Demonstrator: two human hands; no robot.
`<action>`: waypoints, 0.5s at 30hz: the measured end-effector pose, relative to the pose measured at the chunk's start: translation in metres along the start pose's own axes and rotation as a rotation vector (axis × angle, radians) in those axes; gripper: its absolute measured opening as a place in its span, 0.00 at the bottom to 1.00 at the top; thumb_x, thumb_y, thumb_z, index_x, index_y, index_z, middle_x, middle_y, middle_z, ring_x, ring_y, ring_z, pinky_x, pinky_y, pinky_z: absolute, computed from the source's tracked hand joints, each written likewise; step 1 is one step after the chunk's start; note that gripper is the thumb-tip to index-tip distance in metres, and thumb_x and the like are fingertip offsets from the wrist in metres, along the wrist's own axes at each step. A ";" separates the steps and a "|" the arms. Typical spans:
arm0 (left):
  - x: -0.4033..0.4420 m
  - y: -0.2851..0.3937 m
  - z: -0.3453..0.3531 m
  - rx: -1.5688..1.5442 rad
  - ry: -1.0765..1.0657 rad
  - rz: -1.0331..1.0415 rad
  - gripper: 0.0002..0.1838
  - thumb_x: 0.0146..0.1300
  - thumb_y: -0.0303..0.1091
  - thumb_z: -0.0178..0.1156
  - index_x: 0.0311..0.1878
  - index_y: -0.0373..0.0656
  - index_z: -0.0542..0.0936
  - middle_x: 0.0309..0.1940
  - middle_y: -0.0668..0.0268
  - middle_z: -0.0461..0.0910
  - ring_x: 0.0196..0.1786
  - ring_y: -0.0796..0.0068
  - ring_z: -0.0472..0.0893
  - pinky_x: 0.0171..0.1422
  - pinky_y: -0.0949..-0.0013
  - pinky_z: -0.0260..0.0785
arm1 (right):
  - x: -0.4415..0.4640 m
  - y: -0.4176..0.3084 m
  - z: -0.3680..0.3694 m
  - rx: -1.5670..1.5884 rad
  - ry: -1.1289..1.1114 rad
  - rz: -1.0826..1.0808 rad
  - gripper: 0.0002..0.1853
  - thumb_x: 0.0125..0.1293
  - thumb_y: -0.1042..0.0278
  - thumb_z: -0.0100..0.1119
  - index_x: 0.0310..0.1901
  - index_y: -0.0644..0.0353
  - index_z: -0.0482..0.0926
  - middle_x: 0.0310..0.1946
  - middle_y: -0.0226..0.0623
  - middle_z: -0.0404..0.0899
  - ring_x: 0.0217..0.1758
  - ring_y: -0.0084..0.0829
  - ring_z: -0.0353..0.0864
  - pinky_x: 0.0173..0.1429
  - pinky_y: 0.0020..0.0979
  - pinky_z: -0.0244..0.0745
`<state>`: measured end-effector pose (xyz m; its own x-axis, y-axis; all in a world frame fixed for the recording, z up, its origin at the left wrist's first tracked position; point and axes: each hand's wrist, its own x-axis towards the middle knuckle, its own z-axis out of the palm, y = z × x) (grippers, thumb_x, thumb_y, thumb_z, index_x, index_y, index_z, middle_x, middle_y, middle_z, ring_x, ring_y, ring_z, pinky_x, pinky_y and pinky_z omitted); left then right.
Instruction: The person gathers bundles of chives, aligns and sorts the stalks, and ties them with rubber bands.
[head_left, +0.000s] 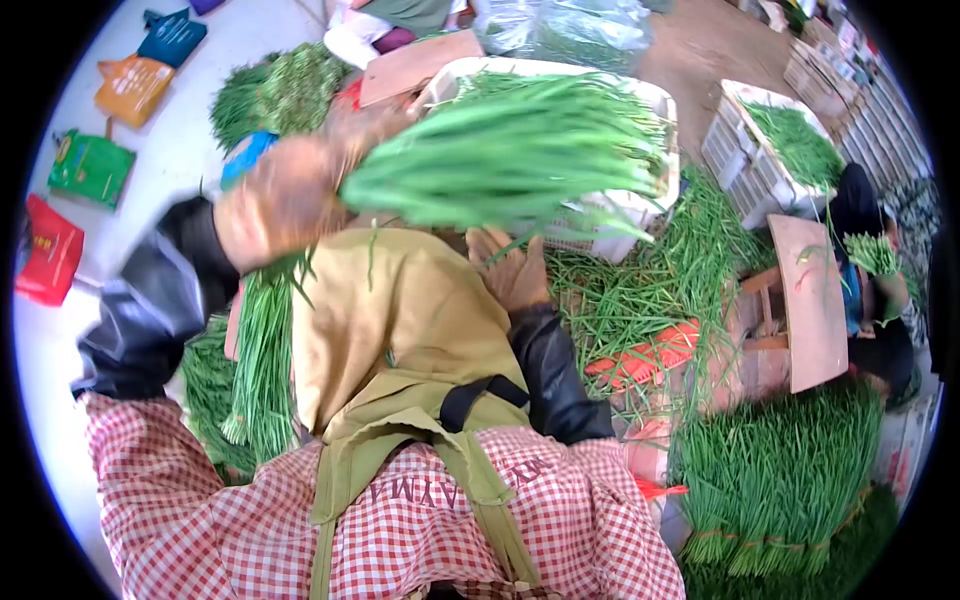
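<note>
A big bunch of long green chives (pixel 490 160), blurred by motion, stretches sideways above my lap and the near part of a white plastic crate (pixel 655 100). My left hand (pixel 285 195), also smeared, is closed at the bunch's left end; the exact grip of its fingers is hard to make out. Just below the bunch, my right hand (pixel 508 268) is raised with its fingers stretched out and apart. Whether it touches the leaves I cannot tell. A khaki apron (pixel 390 300) covers my lap.
Loose chives (pixel 640 285) litter the floor on the right, around an orange-red basket (pixel 650 355). Tied bundles (pixel 780 480) stand at lower right. A wooden stool (pixel 808 300), a second crate (pixel 735 150), another person's hand (pixel 888 235) and several bags (pixel 90 168) surround me.
</note>
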<state>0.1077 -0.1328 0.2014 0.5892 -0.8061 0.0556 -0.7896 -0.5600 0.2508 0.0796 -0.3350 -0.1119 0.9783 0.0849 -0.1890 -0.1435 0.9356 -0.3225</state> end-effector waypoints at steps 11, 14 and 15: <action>-0.175 0.022 0.146 0.241 -0.095 -0.319 0.47 0.50 0.35 0.65 0.74 0.51 0.54 0.58 0.46 0.70 0.46 0.52 0.79 0.53 0.58 0.71 | 0.029 -0.001 0.014 0.316 -0.569 0.080 0.50 0.59 0.22 0.43 0.73 0.53 0.52 0.68 0.51 0.59 0.69 0.47 0.63 0.74 0.52 0.54; -0.160 0.014 0.070 -0.136 -0.538 -0.373 0.47 0.51 0.40 0.68 0.74 0.54 0.55 0.61 0.43 0.69 0.55 0.51 0.77 0.59 0.63 0.70 | 0.019 -0.018 0.037 0.287 -0.548 0.097 0.50 0.59 0.20 0.37 0.73 0.51 0.51 0.67 0.51 0.62 0.68 0.45 0.66 0.74 0.51 0.56; -0.154 0.001 0.050 -0.236 -0.620 -0.319 0.42 0.55 0.43 0.67 0.71 0.48 0.61 0.62 0.46 0.69 0.57 0.51 0.76 0.62 0.59 0.68 | 0.016 -0.023 0.042 0.272 -0.556 0.105 0.50 0.58 0.19 0.35 0.73 0.50 0.52 0.66 0.50 0.64 0.67 0.45 0.67 0.74 0.51 0.57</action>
<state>0.0076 -0.0190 0.1445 0.5236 -0.6106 -0.5942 -0.4974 -0.7853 0.3687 0.1049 -0.3407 -0.0686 0.9031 0.2777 0.3276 -0.2711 0.9602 -0.0665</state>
